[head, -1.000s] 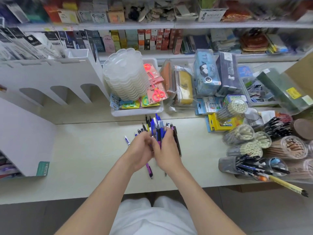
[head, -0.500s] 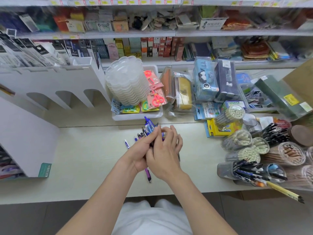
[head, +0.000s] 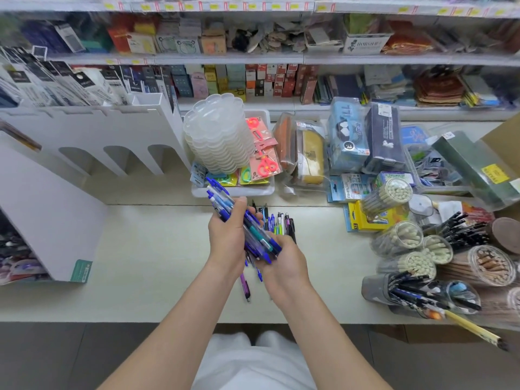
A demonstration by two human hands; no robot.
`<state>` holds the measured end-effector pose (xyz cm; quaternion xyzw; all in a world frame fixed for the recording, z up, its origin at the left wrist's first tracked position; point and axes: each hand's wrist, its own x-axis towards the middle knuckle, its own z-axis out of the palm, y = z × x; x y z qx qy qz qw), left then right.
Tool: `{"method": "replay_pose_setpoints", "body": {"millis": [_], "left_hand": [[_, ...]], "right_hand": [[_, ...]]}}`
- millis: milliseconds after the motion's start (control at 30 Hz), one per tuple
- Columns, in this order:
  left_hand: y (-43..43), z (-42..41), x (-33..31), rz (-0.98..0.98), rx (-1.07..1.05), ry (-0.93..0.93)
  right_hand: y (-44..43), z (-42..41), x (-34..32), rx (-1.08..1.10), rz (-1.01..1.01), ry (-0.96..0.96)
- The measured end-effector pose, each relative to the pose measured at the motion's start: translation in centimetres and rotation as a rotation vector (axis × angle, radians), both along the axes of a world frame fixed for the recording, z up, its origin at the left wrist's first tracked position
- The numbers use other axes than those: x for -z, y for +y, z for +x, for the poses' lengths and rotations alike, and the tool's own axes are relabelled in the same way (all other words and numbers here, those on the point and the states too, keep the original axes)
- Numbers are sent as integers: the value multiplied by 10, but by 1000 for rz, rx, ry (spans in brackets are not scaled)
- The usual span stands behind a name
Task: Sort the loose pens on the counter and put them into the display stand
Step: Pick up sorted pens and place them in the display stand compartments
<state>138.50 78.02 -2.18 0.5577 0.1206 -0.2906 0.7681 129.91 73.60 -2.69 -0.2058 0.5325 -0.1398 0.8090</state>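
Pens point(head: 260, 240), "AIHAO" packet point(head: 350, 190), "HORSH" box point(head: 365, 45)

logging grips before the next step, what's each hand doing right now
left hand: grips the bundle of blue and teal plastic pens round its middle.
right hand: holds the lower end of the same bundle.

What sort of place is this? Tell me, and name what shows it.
Most likely a stationery shop: long shelves edged with yellow price labels, clear round tubs of pencils on the pale counter, and the bundle of blue pens gripped by the left hand and right hand.
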Motion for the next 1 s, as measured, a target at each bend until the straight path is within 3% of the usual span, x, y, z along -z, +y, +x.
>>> {"method": "replay_pose_setpoints", "body": {"millis": [233,333,433,533,700,900,1000], "left_hand": [[19,-21,-2,144,73,-74],[33,-19,-1,225,134,-90],[56,-16,6,303,199,-98],[80,-20,7,261,217,-39],[123,-24,-2,183,275,-27],[186,-10,-20,117,264,-28],[225,-4,-26,96,263,-34]], "right_hand": [[18,3,-12,-276,-90,-72],[22,-4,-11,-482,-170,16],[23,-6,-7,-496,-325,90],[30,3,-4,-509,-526,61],[49,24,-14,-863,-857,-25],[90,43,-35,-956,-763,-109],[124,53,-47,-1068,-810,-137]]}}
